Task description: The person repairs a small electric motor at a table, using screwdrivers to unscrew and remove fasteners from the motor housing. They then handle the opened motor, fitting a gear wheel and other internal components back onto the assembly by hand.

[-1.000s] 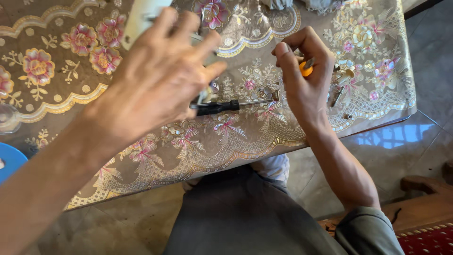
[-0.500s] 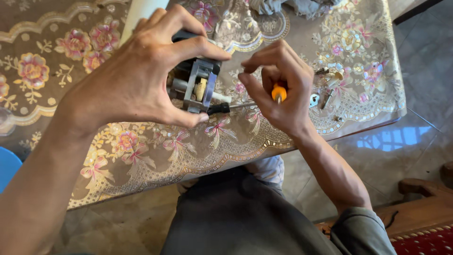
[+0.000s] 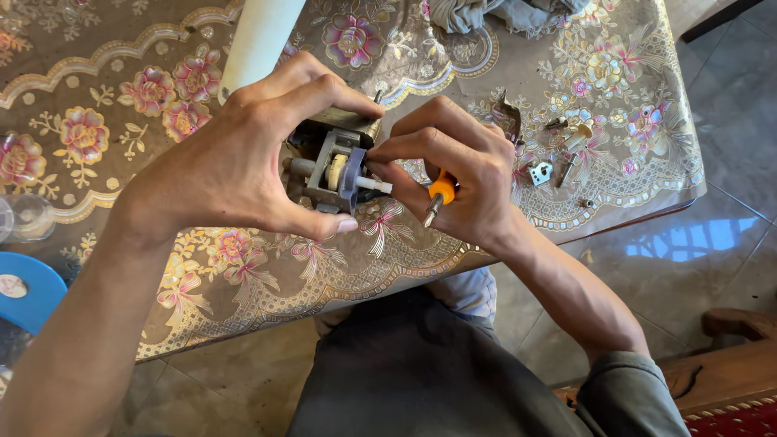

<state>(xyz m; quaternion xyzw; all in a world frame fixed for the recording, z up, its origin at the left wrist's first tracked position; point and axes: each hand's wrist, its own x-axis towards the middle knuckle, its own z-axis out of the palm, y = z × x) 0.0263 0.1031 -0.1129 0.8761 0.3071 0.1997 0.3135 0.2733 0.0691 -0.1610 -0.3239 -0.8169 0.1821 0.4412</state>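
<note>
My left hand [image 3: 235, 162] grips a small grey motor assembly [image 3: 332, 166] with a white gear and a short white shaft, held above the flowered tablecloth [image 3: 121, 121]. My right hand [image 3: 453, 174] pinches the shaft end of the assembly with thumb and forefinger. The same hand has an orange-handled screwdriver [image 3: 437, 196] tucked in its palm, tip pointing down.
Small metal parts and screws [image 3: 550, 162] lie on the cloth to the right. A white cylinder [image 3: 261, 36] stands at the back, grey cloth [image 3: 502, 12] at the top, a blue object [image 3: 28, 287] at left. A wooden chair edge [image 3: 728, 364] sits at the lower right.
My left hand turned the motor assembly so its gear side shows. My right hand came left with the screwdriver and its fingers closed on the shaft.
</note>
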